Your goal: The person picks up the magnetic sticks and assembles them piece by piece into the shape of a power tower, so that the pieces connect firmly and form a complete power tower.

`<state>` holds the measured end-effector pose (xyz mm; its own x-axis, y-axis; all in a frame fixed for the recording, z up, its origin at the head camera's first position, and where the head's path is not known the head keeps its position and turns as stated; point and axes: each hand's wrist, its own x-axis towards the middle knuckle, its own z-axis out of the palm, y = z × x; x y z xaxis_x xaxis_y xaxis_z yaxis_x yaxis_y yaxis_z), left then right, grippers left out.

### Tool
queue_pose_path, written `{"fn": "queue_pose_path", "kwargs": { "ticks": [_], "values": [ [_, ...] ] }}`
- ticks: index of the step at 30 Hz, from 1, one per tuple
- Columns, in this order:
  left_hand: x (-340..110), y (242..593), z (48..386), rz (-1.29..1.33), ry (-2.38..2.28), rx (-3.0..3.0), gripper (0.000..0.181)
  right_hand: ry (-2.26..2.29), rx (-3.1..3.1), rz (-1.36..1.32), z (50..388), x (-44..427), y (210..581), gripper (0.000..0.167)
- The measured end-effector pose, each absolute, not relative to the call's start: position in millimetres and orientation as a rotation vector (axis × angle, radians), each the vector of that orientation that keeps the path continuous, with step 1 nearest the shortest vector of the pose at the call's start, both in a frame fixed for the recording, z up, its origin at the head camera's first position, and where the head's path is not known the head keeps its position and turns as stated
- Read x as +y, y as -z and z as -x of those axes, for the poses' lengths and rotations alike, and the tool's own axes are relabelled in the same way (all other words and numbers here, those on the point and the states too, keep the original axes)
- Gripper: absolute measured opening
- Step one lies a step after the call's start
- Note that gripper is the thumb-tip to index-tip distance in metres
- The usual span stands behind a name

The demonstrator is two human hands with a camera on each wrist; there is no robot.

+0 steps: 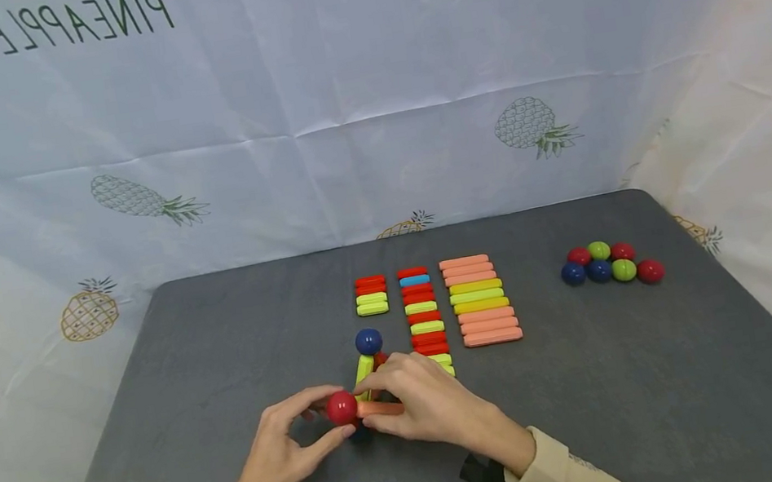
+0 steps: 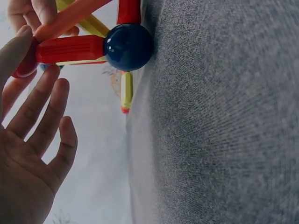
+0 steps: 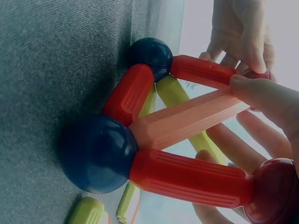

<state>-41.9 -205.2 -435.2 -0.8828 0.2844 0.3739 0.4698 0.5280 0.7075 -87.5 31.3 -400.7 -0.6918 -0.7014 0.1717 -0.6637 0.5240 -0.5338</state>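
A frame of magnetic-looking rods and balls stands on the dark table. My left hand (image 1: 277, 446) pinches a red ball (image 1: 341, 408) at its upper corner between thumb and fingertips. With thumb and fingers my right hand (image 1: 426, 400) pinches a salmon rod (image 3: 187, 116), which slants from that red ball down to a large blue ball (image 3: 98, 153). A red rod (image 2: 70, 49) links the held ball to another blue ball (image 2: 128, 46) on the table. Another red ball (image 3: 271, 191) tops a second red rod (image 3: 191, 179). Behind sits a further blue ball (image 1: 369, 341).
Beyond the hands lie columns of short red and lime rods (image 1: 372, 296), mixed rods (image 1: 421, 308) and salmon and yellow rods (image 1: 481, 302). Several loose balls (image 1: 599, 270) cluster at the right. A pineapple-print curtain (image 1: 348, 180) hangs behind the table (image 1: 223, 346).
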Motion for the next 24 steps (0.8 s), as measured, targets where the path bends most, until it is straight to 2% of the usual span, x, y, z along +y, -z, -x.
{"fn": "queue_pose_path", "kwargs": {
  "ticks": [9, 16, 19, 24],
  "values": [
    [-203.4, 436.4, 42.5, 0.640, 1.232, -2.619, 0.044, 1.097, 2.592, 1.160, 89.9, 37.8, 398.0, 0.037],
    [-201.3, 440.4, 44.4, 0.569, 1.208, -2.901, 0.042, 1.546, 2.719, 1.033, 118.5, 57.9, 387.1, 0.018],
    [-201.6, 443.1, 45.5, 0.570, 1.200, -2.945, 0.038, 1.520, 2.805, 0.917, 139.4, 59.8, 388.0, 0.018],
    [-201.4, 447.9, 46.2, 0.607, 1.205, -2.963, 0.035, 1.168, 2.864, 0.835, 171.7, 47.1, 398.7, 0.025]
  ]
}}
